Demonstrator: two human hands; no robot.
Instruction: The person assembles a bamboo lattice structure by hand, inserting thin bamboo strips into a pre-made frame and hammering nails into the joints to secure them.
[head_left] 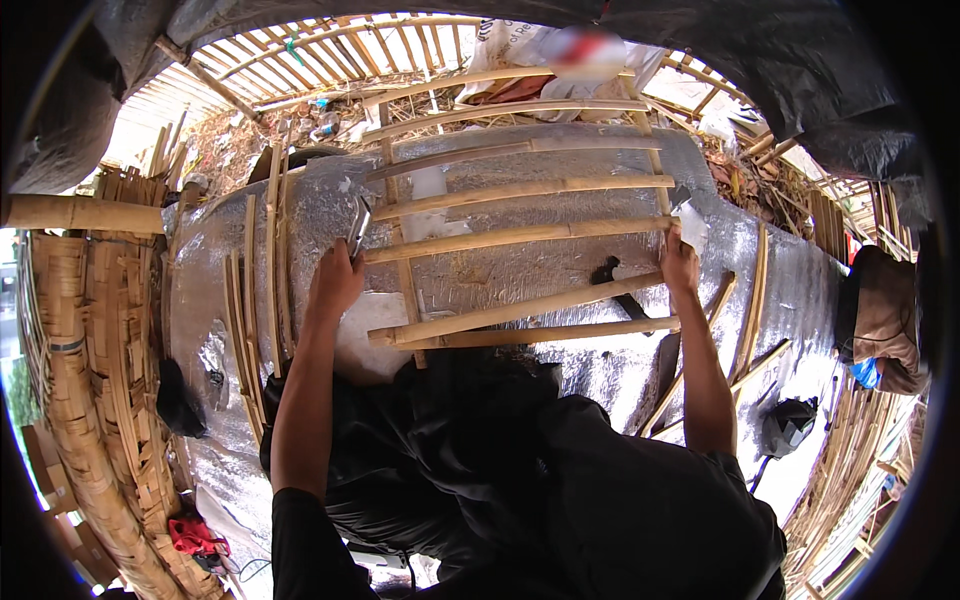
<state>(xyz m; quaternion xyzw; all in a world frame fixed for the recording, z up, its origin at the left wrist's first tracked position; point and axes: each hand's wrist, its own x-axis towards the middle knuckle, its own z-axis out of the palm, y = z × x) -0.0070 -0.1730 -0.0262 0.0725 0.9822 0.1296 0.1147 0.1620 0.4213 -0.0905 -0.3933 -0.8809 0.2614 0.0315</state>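
Note:
A ladder-like bamboo frame (520,239) lies before me, with several split slats across two long side pieces. My left hand (338,270) is closed around a silver metal hand tool (358,226) with a narrow split end, beside the left end of a slat; its exact kind is unclear. At the frame's right side, my right hand (680,262) grips the end of that same bamboo slat (560,232). Nearer to me, a thicker slat (530,306) lies at a slant over the frame. Beneath it shows a dark hammer-like tool (622,288), partly hidden.
Silvery foil sheeting (470,270) covers the work surface. Loose bamboo strips (272,260) lie at the left, and others (752,300) at the right. A black pouch-like thing (789,425) lies at right. Bamboo walling (110,380) stands left; a white sack (510,50) lies beyond.

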